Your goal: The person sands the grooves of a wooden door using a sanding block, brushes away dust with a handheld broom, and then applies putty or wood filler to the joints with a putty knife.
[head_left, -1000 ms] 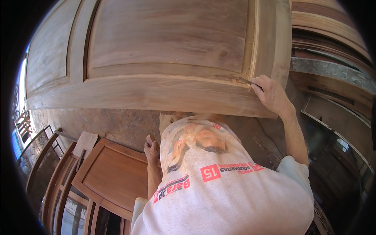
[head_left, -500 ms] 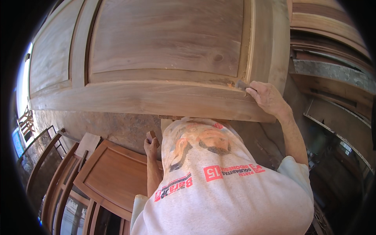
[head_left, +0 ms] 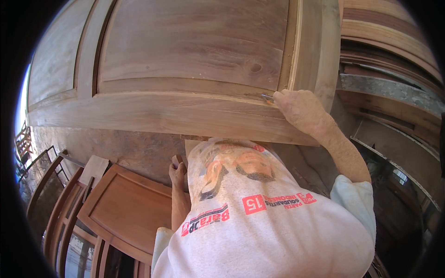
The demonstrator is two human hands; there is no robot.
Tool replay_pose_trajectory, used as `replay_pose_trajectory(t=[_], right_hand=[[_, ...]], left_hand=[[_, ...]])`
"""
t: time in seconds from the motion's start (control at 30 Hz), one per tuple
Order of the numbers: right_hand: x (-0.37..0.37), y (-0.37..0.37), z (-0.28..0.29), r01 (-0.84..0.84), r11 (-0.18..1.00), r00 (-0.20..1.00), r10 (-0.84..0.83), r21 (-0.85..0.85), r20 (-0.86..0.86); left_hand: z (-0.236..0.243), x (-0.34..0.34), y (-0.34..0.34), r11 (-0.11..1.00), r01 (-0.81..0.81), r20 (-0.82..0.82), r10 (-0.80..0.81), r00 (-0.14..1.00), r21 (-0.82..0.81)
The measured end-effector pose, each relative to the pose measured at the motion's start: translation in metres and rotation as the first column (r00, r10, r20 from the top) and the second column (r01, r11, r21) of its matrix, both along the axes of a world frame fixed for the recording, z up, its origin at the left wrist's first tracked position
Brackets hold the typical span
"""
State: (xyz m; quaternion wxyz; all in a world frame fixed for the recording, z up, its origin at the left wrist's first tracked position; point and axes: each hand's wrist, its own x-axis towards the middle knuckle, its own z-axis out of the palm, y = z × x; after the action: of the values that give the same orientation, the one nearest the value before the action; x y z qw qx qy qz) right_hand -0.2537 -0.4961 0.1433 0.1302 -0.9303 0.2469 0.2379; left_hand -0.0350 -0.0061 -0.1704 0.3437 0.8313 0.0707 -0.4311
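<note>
A pale wooden panelled door (head_left: 190, 46) lies across the upper part of the view, above my printed shirt. My right hand (head_left: 294, 104) is closed on a small thin metal blade tool (head_left: 267, 97), whose tip rests at the lower right groove of the large panel, near some orange filler. Down at my left side, my left hand (head_left: 177, 171) grips a small wooden block (head_left: 176, 161) beside my shirt, below the door's front edge.
A reddish-brown panelled door (head_left: 120, 208) and wooden frames (head_left: 65, 213) lean at the lower left. Stacked boards (head_left: 380, 23) and a metal-faced beam (head_left: 389, 83) stand at the right. A worn concrete floor (head_left: 102, 139) shows under the door.
My right hand has moved left along the bottom groove with the blade, its wrist now turned over more. My left hand stays at my side with the block.
</note>
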Motion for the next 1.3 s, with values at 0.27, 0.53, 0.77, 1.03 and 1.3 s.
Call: replay_pose_trajectory(t=[0.27, 0.53, 0.77, 1.03, 1.3], right_hand=[[-0.003, 0.009, 0.000, 0.027, 0.999, 0.999, -0.026, -0.032, 0.036], [0.004, 0.012, 0.001, 0.022, 1.000, 1.000, -0.022, 0.010, -0.016], [-0.011, 0.002, 0.000, 0.057, 0.997, 0.987, -0.050, 0.043, -0.152], [-0.009, -0.011, 0.008, 0.171, 0.978, 0.983, -0.162, 0.121, -0.088], [-0.021, -0.015, -0.013, 0.266, 0.928, 0.952, -0.295, 0.261, 0.079]], left_hand=[[0.002, 0.007, -0.006, 0.998, -0.047, -0.064, 0.044, 0.997, -0.052], [-0.004, 0.016, 0.004, 1.000, -0.015, -0.034, 0.014, 0.999, -0.027], [0.001, 0.007, 0.008, 0.995, -0.077, -0.027, 0.075, 0.997, -0.063], [-0.003, -0.028, 0.033, 0.995, -0.102, -0.025, 0.102, 0.994, 0.007], [0.026, -0.049, 0.013, 0.996, -0.083, -0.033, 0.084, 0.996, 0.033]])
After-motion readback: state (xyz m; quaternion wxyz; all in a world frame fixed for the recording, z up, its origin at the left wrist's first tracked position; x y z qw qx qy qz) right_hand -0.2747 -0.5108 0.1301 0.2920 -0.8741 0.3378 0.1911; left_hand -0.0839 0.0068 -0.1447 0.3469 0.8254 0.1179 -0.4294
